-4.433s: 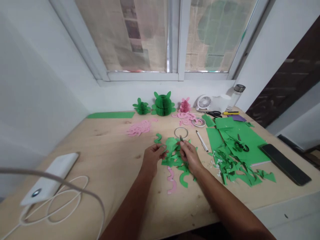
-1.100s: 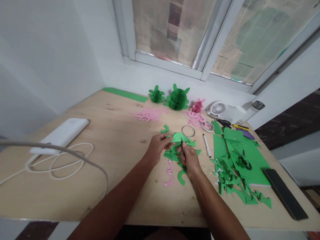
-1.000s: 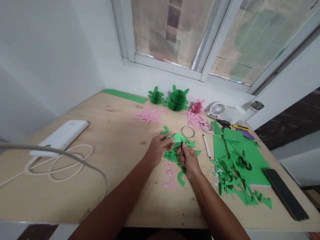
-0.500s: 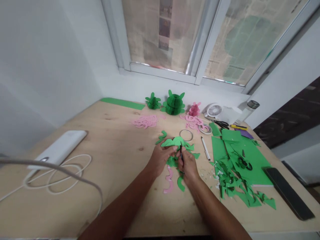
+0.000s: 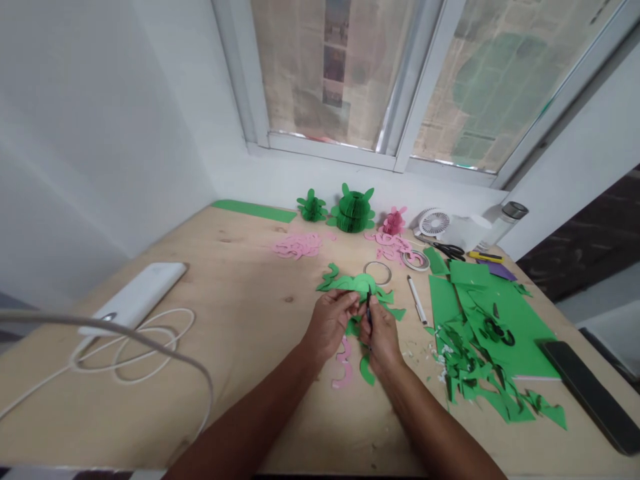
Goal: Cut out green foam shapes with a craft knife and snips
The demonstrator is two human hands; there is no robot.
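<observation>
Lifted green cutout (image 5: pixel 350 285) now between hands: left hand (image 5: pixel 330 325) pinches it, right hand (image 5: pixel 381 333) grips tweezers (image 5: pixel 369 308).

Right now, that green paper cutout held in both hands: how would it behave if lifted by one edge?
The green paper cutout looks thin and flat, so probably floppy and very light. Its narrow curly arms may bend or tear. The left hand pinches it beside the right hand, suggesting it needs support.

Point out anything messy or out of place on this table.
Green paper scraps lie strewn beside the green sheets, and loose pink cutouts sit scattered farther back. Nothing looks damaged or spilled otherwise.
</observation>
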